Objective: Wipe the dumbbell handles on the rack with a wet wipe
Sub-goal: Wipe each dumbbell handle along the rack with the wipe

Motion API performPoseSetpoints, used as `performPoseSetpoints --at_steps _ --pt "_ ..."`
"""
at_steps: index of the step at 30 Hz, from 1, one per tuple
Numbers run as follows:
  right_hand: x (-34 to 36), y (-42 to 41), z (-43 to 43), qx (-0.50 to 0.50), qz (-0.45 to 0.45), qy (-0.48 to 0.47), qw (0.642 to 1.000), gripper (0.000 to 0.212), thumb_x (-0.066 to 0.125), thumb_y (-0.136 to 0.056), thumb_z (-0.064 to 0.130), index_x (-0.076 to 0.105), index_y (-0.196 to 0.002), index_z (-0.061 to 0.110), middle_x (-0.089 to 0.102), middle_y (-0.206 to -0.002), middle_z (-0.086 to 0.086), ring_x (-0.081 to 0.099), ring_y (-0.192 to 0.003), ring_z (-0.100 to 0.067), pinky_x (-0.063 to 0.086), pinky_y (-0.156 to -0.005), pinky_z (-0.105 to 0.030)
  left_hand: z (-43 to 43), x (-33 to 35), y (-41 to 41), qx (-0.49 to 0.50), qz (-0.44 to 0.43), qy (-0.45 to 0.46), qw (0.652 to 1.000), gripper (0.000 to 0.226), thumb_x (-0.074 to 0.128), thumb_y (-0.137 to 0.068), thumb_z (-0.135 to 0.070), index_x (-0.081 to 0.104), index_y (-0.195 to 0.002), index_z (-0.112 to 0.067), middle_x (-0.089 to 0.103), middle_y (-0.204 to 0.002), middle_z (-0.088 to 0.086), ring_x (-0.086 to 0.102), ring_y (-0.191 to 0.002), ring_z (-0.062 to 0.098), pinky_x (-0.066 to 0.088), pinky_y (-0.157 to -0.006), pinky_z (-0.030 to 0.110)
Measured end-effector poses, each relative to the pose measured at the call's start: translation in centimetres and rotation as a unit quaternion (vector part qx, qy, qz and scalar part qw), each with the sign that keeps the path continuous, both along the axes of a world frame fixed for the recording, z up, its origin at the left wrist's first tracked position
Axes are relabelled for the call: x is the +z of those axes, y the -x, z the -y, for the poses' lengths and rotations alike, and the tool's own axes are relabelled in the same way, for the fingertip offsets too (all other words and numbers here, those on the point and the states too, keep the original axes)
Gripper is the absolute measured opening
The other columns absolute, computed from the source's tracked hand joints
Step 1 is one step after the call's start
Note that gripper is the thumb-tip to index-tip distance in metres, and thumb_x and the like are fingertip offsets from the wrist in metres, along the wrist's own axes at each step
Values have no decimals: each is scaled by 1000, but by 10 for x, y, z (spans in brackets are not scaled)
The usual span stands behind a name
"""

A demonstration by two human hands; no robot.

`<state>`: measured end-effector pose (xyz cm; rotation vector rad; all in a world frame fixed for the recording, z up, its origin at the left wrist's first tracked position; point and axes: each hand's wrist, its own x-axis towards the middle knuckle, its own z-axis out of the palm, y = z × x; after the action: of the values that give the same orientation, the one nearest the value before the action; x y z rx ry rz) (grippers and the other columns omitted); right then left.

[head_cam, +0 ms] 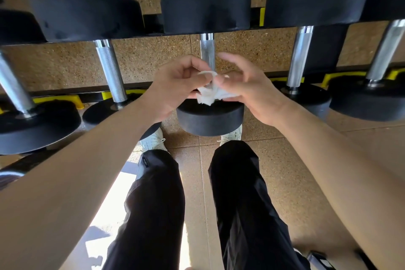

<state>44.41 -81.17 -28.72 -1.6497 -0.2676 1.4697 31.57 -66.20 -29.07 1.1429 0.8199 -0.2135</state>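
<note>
A row of black dumbbells with knurled chrome handles lies across the rack. The middle dumbbell's handle (207, 50) runs straight away from me, its lower part hidden behind my hands. A crumpled white wet wipe (211, 94) hangs just above that dumbbell's near black head (210, 117). My left hand (175, 85) pinches the wipe from the left with thumb and fingers. My right hand (247, 87) pinches it from the right, with its index finger raised beside the handle.
Neighbouring handles stand to the left (110, 70) and to the right (298, 55). Yellow cradles (65, 99) sit on the black rack rails. My legs in black trousers and white shoes (153, 140) stand on the speckled brown floor below the rack.
</note>
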Motion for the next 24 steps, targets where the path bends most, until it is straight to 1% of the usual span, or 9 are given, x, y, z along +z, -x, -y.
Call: performPoseSetpoints --at_steps 2,5,8,11,13,15,18,21,24 --pt "0 4 -2 36 45 -2 998 33 79 -84 26 67 -114 21 73 -105 -6 70 -100 -17 59 -84 -32 -1 4 -2 -13 18 22 1000 8 65 -95 -6 66 -97 -14 71 -87 2 68 -83 14 59 -74 32" --pt "-7 2 -1 -11 70 60 996 5 75 -86 10 71 -89 7 70 -93 -13 70 -82 -21 60 -66 -32 -4 3 -4 -14 -6 8 1000 7 64 -96 -10 67 -96 -16 68 -82 -6 65 -75 7 54 -66 23" --pt "-12 -4 4 26 132 113 984 6 71 -82 -2 67 -86 -1 70 -86 -13 70 -70 -16 56 -55 -26 -2 -5 -3 -35 -31 -24 999 8 64 -97 -9 69 -99 -15 63 -76 -8 58 -65 1 49 -61 19" --pt "-12 -13 10 18 92 110 989 12 70 -82 -11 66 -90 -3 69 -82 -12 71 -66 -12 58 -59 -22 -4 -16 2 -83 -53 -67 993 12 70 -93 -9 72 -102 -17 59 -76 -3 58 -64 0 48 -57 17" --pt "-10 -22 15 -33 33 102 994 15 69 -82 -13 67 -91 -2 69 -88 -11 72 -74 -14 59 -67 -22 -7 -23 5 -107 -68 -134 983 14 75 -88 -7 74 -99 -15 57 -75 -3 54 -59 -2 47 -56 16" --pt "-11 -29 19 -70 1 108 992 16 70 -82 -12 69 -87 3 70 -92 -11 73 -85 -18 58 -74 -23 -7 -29 4 -152 -70 -281 945 13 78 -85 -9 75 -92 -19 59 -75 -10 54 -58 -5 46 -61 15" --pt "-16 -35 22 -86 46 129 987 21 71 -80 -12 71 -80 9 71 -94 -10 72 -89 -21 58 -75 -23 -2 -30 -4 -162 -46 -405 899 8 78 -83 -21 74 -88 -26 62 -76 -14 61 -71 1 53 -74 28" --pt "-20 -47 24 -172 107 153 967 24 70 -81 -11 73 -86 12 72 -97 -8 73 -90 -20 60 -80 -28 -3 -36 -8 -93 -77 -324 938 10 79 -83 -34 73 -89 -28 66 -77 -13 63 -76 3 52 -73 26" --pt "-28 -59 24 -270 133 173 938 23 70 -84 -8 74 -101 8 73 -94 -2 73 -89 -15 59 -84 -26 -9 -42 -9 28 -133 -171 976 2 72 -89 -22 73 -90 -23 70 -85 -3 65 -78 11 56 -76 32"
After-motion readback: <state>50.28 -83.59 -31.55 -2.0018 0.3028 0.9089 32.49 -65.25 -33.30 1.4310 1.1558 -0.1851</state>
